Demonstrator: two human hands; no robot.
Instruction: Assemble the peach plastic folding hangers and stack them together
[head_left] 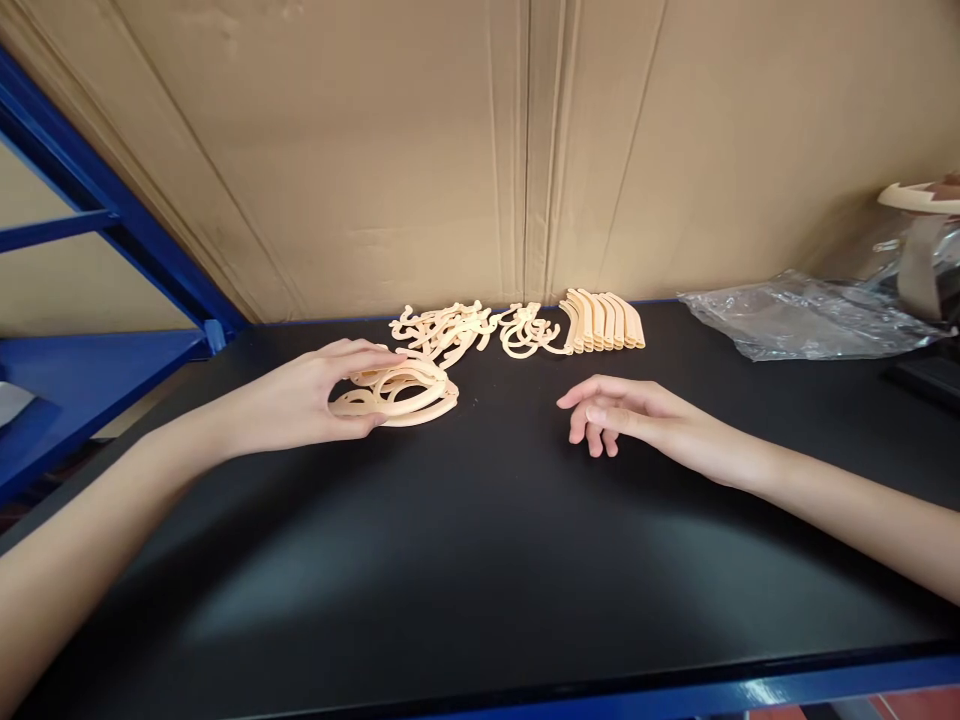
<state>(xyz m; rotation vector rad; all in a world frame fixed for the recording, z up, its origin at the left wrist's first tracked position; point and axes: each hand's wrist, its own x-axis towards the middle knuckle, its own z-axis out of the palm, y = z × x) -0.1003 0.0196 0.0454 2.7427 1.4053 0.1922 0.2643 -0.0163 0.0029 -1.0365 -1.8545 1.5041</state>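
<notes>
My left hand point(307, 390) curves round the left side of a small pile of cream-coloured oval ring pieces point(420, 408). Its fingers reach over the pile's far side and its thumb touches the near side, so part of the pile is hidden. Over the black tabletop point(480, 560), my right hand point(619, 410) is held with loosely bent fingers, apart from one another, and nothing in it. Behind the rings lies a loose heap of thin curved cream pieces point(450, 330). Right of that are small hook-shaped and ring pieces point(525, 330), beside a neat row of curved strips point(604, 322).
Cardboard point(375, 150) stands along the back of the table. A clear plastic bag point(802, 315) lies at the back right, near a cream and brown object point(922, 200). A blue metal frame point(135, 220) rises at the left, and a blue edge point(720, 695) runs along the front.
</notes>
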